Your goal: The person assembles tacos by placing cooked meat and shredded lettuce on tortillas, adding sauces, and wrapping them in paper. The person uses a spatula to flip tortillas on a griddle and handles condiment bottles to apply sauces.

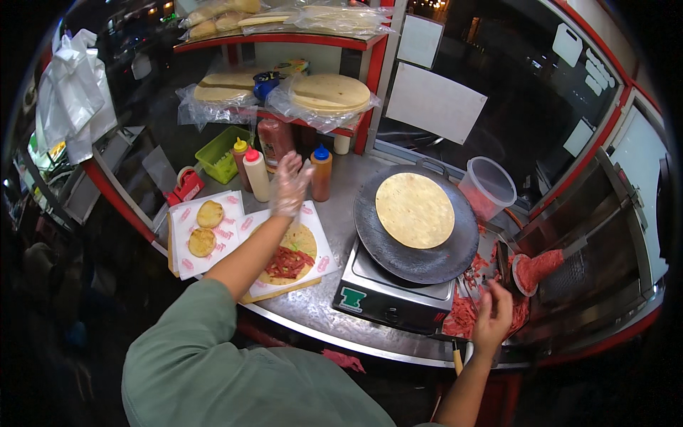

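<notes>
My left hand (289, 186), in a clear plastic glove, is stretched out with its fingers apart beside the squeeze bottles. Nearest to it are a white bottle with a red cap (257, 175) and an orange-brown bottle with a blue cap (321, 174). Under my left forearm, a flatbread (304, 242) topped with meat strips (288, 263) lies on printed paper. My bare right hand (494, 318) is curled by the tray of shaved meat (462, 318); what its fingers hold, if anything, is unclear. Another flatbread (415, 211) rests on the round black griddle (370, 242).
Two small round buns (206, 228) lie on paper at left. Behind the bottles stand a green basket (222, 156) and a shelf (356, 128) bearing bagged flatbreads. A clear bucket (487, 187) sits behind the griddle. Right of the tray is a meat cone (538, 269) on a spit.
</notes>
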Demonstrator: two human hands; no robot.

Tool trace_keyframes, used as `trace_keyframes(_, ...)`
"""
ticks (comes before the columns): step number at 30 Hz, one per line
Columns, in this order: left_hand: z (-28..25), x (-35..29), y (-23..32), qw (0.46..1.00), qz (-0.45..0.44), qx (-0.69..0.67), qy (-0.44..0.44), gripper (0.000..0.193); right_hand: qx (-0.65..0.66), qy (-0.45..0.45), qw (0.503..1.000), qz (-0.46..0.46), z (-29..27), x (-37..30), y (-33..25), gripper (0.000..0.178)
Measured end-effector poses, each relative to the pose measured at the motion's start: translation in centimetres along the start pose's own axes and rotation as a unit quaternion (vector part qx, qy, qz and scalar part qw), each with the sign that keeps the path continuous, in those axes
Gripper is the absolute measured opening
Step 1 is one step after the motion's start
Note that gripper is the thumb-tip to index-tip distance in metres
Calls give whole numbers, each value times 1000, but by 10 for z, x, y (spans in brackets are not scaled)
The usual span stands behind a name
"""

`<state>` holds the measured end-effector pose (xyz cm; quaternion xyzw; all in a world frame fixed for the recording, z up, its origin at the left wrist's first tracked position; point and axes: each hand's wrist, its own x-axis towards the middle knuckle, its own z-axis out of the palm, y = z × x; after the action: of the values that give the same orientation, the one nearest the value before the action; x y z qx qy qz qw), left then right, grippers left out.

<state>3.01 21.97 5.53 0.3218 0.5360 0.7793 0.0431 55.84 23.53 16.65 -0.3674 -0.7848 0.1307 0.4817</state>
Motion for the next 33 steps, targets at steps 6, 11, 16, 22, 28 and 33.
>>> trace_keyframes(6,34,56,-25,945,-60,269,-176,82,239,-175,953,68,105,-92,-106,17)
trace_keyframes(11,-9,4,51,948,36,123,-290,59,607,-94,714,337,238,-165,-174,72)
trace_keyframes(16,-180,-62,118,679,300,-17,-670,78,726,37,482,489,273,-93,-259,73)
trace_keyframes(22,-319,-63,99,685,-55,-65,-724,80,480,163,832,227,320,-81,-254,45)
trace_keyframes(28,-392,-65,100,601,-207,36,-771,62,459,70,842,276,372,-50,-245,46)
trace_keyframes(33,-405,-76,113,675,-206,67,-705,60,400,-69,880,248,395,-53,-241,47)
